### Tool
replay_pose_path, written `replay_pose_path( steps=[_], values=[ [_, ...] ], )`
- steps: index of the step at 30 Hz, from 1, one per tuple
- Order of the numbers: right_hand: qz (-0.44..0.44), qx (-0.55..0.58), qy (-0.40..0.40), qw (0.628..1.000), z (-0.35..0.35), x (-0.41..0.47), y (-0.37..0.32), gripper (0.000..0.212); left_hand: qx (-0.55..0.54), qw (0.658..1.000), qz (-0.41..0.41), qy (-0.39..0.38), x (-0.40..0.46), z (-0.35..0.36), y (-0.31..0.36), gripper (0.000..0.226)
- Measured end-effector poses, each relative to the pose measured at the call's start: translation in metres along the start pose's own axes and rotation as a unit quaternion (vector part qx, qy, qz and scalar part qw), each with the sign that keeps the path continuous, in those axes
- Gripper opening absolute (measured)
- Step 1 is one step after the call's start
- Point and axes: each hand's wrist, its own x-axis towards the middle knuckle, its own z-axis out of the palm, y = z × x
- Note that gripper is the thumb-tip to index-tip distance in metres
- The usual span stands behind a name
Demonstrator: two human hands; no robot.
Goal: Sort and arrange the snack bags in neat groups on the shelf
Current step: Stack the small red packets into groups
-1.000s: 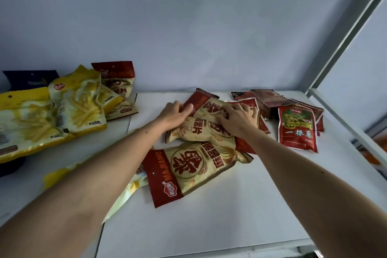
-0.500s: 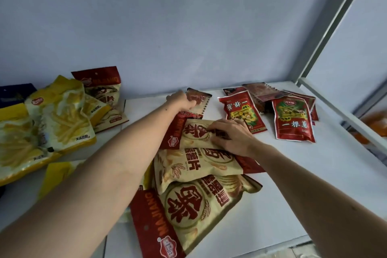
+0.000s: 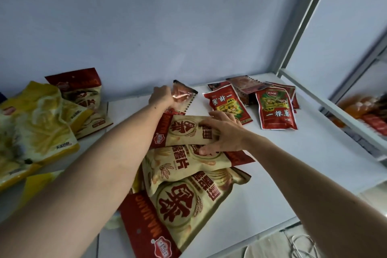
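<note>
The left hand [image 3: 160, 96] is closed on a small dark-red packet [image 3: 183, 95] at the back of the shelf [image 3: 314, 153]. The right hand [image 3: 224, 132] lies open & flat on the top beige bag [image 3: 184, 130] of an overlapping pile. I think best is to lift the packet clear and put it w/ the red packets [image 3: 276, 111] at right, keeping the pile pressed so it does not slide. Yellow bags [image 3: 37, 128] lie well apart at left, not in the way.
</note>
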Motion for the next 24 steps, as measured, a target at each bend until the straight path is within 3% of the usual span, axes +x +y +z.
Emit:
replay_pose_path(
  steps=[5, 14, 18, 22, 24],
  values=[
    [-0.016, 0.014, -0.051, 0.998, 0.005, 0.003, -0.011, 0.093, -0.074, 0.994, 0.067, 0.053, -0.011, -0.022, -0.005, 0.044],
    [-0.035, -0.089, 0.032, 0.995, 0.029, 0.039, -0.058, 0.108, -0.160, 0.977, 0.104, 0.091, -0.032, -0.075, -0.013, 0.055],
    [0.000, -0.031, 0.059, 0.998, 0.014, 0.045, -0.067, 0.105, -0.137, 0.981, 0.124, 0.061, -0.041, -0.094, -0.016, 0.059],
    [0.068, 0.164, 0.198, 0.964, -0.018, 0.042, -0.061, 0.101, -0.136, 0.977, 0.161, -0.022, -0.054, -0.105, -0.018, 0.055],
    [0.073, 0.200, 0.256, 0.943, -0.037, 0.037, -0.056, 0.105, -0.109, 0.969, 0.200, -0.094, -0.063, -0.109, -0.014, 0.051]
  ],
)
